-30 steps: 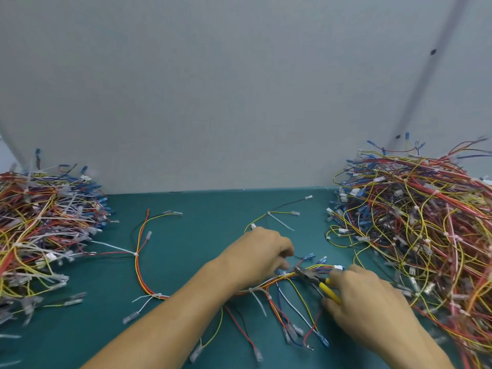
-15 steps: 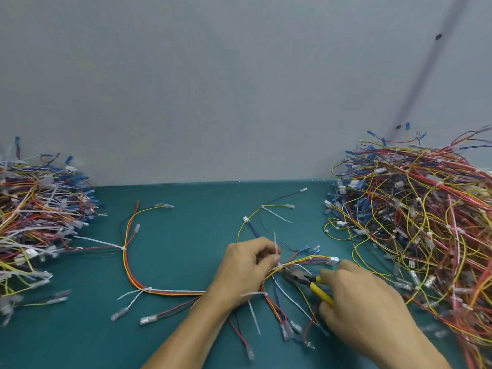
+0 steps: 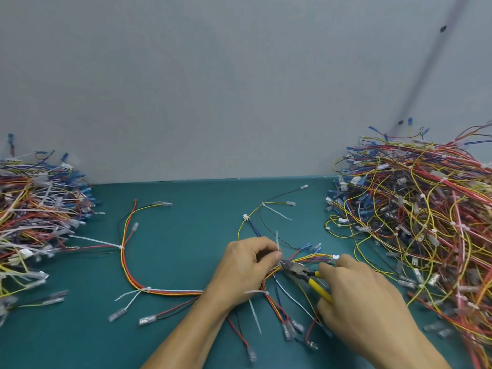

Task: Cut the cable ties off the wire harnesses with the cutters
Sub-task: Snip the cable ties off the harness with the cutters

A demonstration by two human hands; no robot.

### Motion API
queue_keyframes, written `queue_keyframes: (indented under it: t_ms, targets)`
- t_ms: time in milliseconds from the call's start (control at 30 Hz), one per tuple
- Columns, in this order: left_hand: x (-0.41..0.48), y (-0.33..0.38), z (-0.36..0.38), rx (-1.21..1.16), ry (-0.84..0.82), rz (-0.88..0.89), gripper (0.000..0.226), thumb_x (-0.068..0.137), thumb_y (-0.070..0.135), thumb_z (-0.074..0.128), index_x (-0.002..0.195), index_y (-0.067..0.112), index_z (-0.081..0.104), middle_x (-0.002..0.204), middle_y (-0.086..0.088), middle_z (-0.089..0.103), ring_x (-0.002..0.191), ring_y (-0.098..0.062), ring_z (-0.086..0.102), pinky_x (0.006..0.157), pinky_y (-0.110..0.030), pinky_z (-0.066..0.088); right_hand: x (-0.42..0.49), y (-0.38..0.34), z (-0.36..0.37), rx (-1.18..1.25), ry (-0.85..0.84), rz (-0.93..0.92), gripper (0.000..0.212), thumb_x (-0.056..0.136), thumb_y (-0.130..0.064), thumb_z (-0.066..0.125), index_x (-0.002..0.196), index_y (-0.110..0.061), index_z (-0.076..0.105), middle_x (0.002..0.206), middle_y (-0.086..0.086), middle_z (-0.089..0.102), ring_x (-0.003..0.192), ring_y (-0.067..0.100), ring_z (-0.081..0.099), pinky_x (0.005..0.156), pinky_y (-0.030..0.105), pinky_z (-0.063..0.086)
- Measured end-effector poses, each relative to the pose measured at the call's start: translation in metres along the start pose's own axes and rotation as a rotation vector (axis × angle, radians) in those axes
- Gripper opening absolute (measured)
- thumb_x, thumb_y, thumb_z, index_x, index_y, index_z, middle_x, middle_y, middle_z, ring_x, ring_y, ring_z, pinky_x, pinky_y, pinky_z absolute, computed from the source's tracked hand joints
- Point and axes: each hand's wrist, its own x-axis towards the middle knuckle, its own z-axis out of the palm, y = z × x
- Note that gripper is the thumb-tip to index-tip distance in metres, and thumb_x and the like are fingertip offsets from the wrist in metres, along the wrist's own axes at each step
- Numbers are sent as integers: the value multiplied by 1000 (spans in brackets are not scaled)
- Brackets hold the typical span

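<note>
Your cutters have a grey nose and yellow handles. The nose tip is right at the wire harness, a long bunch of red, yellow and orange wires lying in a curve. One white cable tie sticks straight up beside the tip.

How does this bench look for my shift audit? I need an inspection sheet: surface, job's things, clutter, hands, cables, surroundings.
Surface: teal mat, no damage seen.
Job's things: one wire harness spread across the mat, several white ties on it; cable tie standing upright at the left thumb; cutters with yellow handles, nose at the bundle just below that tie.
Clutter: left pile and larger right pile of harnesses.
Hands: left hand pinches the cable tie; right hand grips the cutters.
Cables: nothing seen beyond the harness wires.
Surroundings: plain grey wall behind the mat.
</note>
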Motion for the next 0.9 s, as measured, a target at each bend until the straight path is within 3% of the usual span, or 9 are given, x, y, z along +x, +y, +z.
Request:
queue_keyframes:
  t_ms: [133,333,500,633,900]
  targets:
    - [0,2,-1,3,-6,2,10,87,22,65,78,21,69,70,5,65,57,-4,47,60,-24,43,0,-4,-1,12,9,-6,9,88,-37,42,91,-30,36,92,-4,31,106,21,51,71,32,29]
    - [0,4,-2,-33,11,-21,10,86,21,66,77,21,70,70,6,66,58,-3,50,61,-25,44,-1,-6,0,17,24,8,12,89,-38,42,90,-31,33,94,-3,34,106,21,51,71,32,28]
    - [0,6,-3,-42,12,-31,10,86,21,66,77,20,70,70,4,66,58,-4,49,62,-26,44,1,-6,1,-5,14,29,17,88,-38,42,102,-30,48,100,-3,40,107,21,50,71,32,28]
    - [0,8,-2,-50,14,-38,11,86,20,67,75,21,70,65,5,65,57,-4,48,60,-22,42,1,-8,2,-17,32,26,9,88,-36,41,91,-29,37,90,-2,29,104,21,50,70,31,28]
    - [0,9,-2,21,48,10,12,85,15,69,74,20,71,66,11,59,61,0,51,59,-9,36,4,-13,10,-61,22,47,23,91,-28,38,113,-25,46,109,0,48,108,25,51,71,34,29]
